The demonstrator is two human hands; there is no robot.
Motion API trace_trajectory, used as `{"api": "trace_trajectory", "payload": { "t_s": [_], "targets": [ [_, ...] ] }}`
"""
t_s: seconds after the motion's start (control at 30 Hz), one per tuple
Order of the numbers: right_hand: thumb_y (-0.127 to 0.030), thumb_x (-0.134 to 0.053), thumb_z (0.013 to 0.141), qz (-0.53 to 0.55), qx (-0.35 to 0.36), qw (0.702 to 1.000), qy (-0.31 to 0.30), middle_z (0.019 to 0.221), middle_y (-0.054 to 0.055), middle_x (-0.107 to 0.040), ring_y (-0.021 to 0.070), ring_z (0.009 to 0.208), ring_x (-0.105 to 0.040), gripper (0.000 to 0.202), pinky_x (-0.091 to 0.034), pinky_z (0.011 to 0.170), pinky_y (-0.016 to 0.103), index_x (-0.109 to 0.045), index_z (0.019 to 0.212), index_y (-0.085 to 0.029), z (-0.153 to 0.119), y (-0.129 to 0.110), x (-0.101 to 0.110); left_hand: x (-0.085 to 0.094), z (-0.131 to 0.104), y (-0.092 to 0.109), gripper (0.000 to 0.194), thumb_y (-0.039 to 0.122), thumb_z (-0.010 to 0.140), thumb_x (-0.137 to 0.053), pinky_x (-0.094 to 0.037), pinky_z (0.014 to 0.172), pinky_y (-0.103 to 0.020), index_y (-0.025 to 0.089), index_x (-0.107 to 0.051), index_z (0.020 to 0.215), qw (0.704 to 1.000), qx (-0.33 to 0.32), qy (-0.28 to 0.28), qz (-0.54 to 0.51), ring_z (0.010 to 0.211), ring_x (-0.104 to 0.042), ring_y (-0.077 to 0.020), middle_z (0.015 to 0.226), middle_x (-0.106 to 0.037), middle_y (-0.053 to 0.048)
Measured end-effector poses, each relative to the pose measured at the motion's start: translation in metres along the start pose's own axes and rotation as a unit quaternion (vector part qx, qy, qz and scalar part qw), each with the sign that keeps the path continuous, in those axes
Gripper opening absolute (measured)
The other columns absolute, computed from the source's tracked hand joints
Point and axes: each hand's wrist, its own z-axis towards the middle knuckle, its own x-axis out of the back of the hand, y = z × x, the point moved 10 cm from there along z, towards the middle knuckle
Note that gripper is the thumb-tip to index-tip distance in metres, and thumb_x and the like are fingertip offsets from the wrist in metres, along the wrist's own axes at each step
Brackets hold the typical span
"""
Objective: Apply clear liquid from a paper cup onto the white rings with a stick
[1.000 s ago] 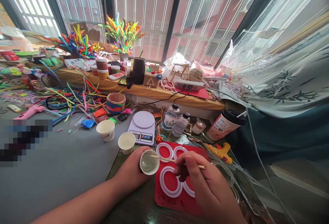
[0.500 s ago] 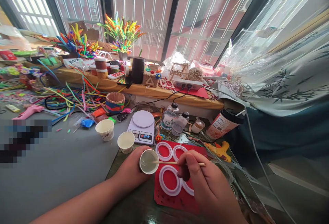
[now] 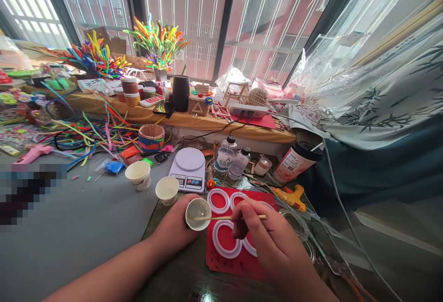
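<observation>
My left hand (image 3: 178,221) is wrapped round a small paper cup (image 3: 198,202) that holds a clear, slightly cloudy liquid. Between the thumb and fingers of my right hand (image 3: 263,228) is a thin wooden stick (image 3: 219,218), its far end dipped in the cup. Several white ring-shaped molds (image 3: 226,254) lie on a red sheet (image 3: 221,267) under and beside my right hand, which partly hides them. Two more paper cups (image 3: 167,191) (image 3: 138,176) stand to the left, beyond my left hand. Behind them sits a white kitchen scale (image 3: 187,177).
Two clear bottles (image 3: 224,154) (image 3: 239,163) stand right of the scale. A yellow glue gun (image 3: 292,198) and a tall drink cup (image 3: 296,162) are at the right. Loose colored pipe cleaners (image 3: 86,131) cover the left. A power strip (image 3: 249,111) rests on the ledge, its cable hanging down the right.
The view has shifted slightly, so most things sit a little further left. Both hands keep their hold on the cup and stick; the stick's tip stays in the liquid.
</observation>
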Motion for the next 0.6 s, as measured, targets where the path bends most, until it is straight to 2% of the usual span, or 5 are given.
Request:
{"api": "trace_trajectory", "payload": {
  "t_s": [0.23,0.3,0.43,0.53,0.6],
  "targets": [
    [-0.064,-0.038,0.115,-0.010,0.013,0.999,-0.048,0.071,0.002,-0.065,0.0202,0.066,-0.062,0.059,-0.046,0.061,0.030,-0.067,0.085,-0.023,0.000,0.000,-0.008,0.001,0.000,0.002,0.039,0.025,0.080,-0.081,-0.061,0.097,-0.040,0.023,-0.070,0.117,1.000,-0.004,0.003,0.004,0.106,-0.076,-0.0295,0.117,-0.081,-0.008],
    [-0.063,-0.038,0.116,-0.020,0.020,0.999,-0.030,0.072,0.002,-0.066,0.0203,0.068,-0.063,0.058,-0.047,0.063,0.030,-0.067,0.086,-0.023,0.001,-0.001,-0.004,0.001,-0.001,0.003,0.038,0.025,0.080,-0.080,-0.061,0.095,-0.039,0.023,-0.070,0.116,1.000,-0.005,0.004,0.006,0.105,-0.076,-0.0288,0.116,-0.081,-0.007],
    [-0.057,-0.036,0.118,-0.005,0.074,0.997,-0.029,0.070,0.002,-0.067,0.0191,0.064,-0.064,0.056,-0.048,0.060,0.029,-0.065,0.084,-0.023,0.000,-0.012,-0.006,0.002,-0.002,0.003,0.035,0.024,0.081,-0.078,-0.062,0.094,-0.038,0.022,-0.071,0.116,1.000,-0.004,0.005,0.009,0.103,-0.077,-0.0279,0.114,-0.082,-0.006],
    [-0.047,-0.036,0.119,-0.043,0.113,0.992,0.029,0.070,0.001,-0.066,0.0185,0.064,-0.063,0.050,-0.046,0.061,0.029,-0.065,0.086,-0.023,-0.002,-0.022,0.003,0.001,-0.002,0.005,0.034,0.023,0.083,-0.077,-0.062,0.095,-0.038,0.023,-0.071,0.117,1.000,-0.017,0.005,0.013,0.106,-0.077,-0.0277,0.117,-0.082,-0.006],
    [-0.041,-0.038,0.119,-0.059,0.154,0.986,0.004,0.071,0.001,-0.066,0.0179,0.064,-0.062,0.045,-0.045,0.061,0.029,-0.064,0.086,-0.024,-0.004,-0.031,-0.004,0.000,-0.001,0.004,0.034,0.023,0.084,-0.077,-0.063,0.094,-0.037,0.024,-0.071,0.117,1.000,-0.021,0.004,0.015,0.104,-0.078,-0.0270,0.115,-0.082,-0.006]
  ]
}}
